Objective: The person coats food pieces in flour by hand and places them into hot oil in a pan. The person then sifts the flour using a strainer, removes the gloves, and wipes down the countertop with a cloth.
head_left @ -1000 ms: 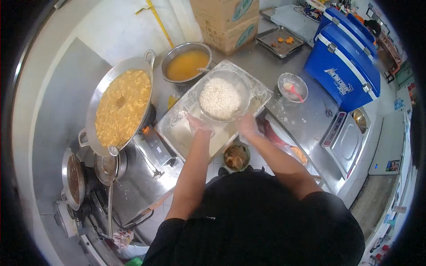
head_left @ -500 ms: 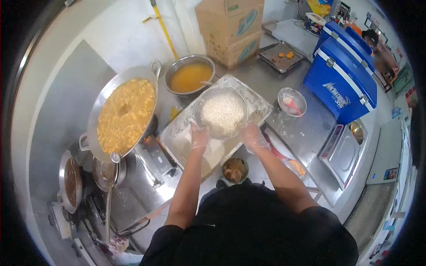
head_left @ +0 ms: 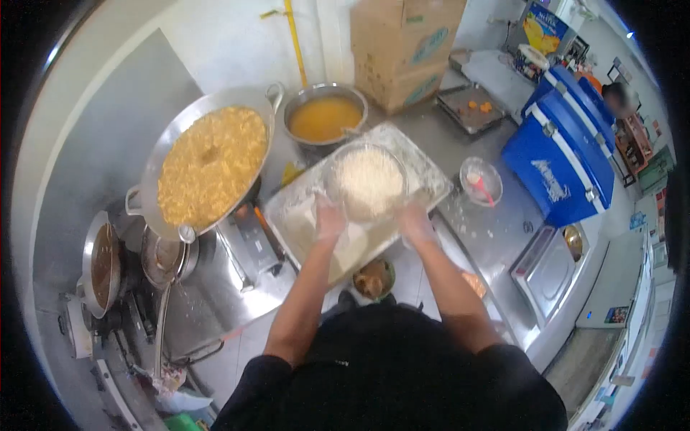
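A round sieve (head_left: 333, 172) holds a heap of pale, flour-coated pieces (head_left: 369, 179). It is above a metal tray (head_left: 302, 223) dusted with white flour. Clear plastic gloves cover both hands. My left hand (head_left: 330, 218) grips the sieve's near left rim, and my right hand (head_left: 415, 221) grips its near right rim. Both hands are blurred, and some fingers are hidden behind the rim.
To the left is a large wok (head_left: 154, 169) of yellow, lumpy food. A steel bowl (head_left: 363, 108) of orange liquid stands behind the tray. At the right are a small bowl (head_left: 496, 183) with a red spoon, blue coolers (head_left: 553, 158) and a scale (head_left: 544, 276).
The camera view has shifted, so most of the scene sits a little differently. Both hands still grip the sieve over the tray, now more blurred.
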Action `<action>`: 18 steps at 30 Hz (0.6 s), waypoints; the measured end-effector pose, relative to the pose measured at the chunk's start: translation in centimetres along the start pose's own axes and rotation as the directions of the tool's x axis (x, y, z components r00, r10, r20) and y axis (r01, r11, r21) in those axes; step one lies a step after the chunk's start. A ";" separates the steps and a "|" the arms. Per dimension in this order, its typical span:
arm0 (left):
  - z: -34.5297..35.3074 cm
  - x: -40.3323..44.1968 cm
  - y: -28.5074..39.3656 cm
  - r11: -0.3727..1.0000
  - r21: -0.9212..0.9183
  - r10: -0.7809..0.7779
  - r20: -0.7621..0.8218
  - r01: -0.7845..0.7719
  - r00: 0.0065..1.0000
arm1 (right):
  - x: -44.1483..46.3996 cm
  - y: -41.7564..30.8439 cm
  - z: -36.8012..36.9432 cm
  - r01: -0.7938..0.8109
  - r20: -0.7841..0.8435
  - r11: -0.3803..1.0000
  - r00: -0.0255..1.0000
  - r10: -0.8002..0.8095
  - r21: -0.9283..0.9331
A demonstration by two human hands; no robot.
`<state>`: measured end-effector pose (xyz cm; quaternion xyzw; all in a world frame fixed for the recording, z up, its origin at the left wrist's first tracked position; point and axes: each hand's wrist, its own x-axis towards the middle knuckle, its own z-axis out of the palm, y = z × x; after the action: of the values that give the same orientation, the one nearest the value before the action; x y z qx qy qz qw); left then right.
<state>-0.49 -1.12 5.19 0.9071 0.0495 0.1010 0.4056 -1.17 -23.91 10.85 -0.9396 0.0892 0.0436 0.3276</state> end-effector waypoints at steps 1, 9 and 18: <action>-0.2 0.4 0.3 0.999 -0.032 0.030 -0.060 -0.032 0.998 | -0.6 -1.3 -0.8 -0.041 -0.029 0.999 0.999 0.040 -0.009; 0.3 -1.2 -1.0 0.996 -0.042 -0.073 -0.003 0.073 0.997 | -0.5 2.0 1.3 0.291 0.262 0.867 0.945 -0.195 -0.405; 5.2 1.9 -6.9 0.753 0.626 0.446 -0.262 -0.201 0.856 | -1.5 -2.2 -0.9 -0.053 -0.047 0.998 0.997 0.055 0.041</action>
<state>2.50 0.01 -3.04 0.9407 -0.0030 0.3322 0.0679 -2.18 -22.54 13.11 -0.9309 0.1234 0.0282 0.3427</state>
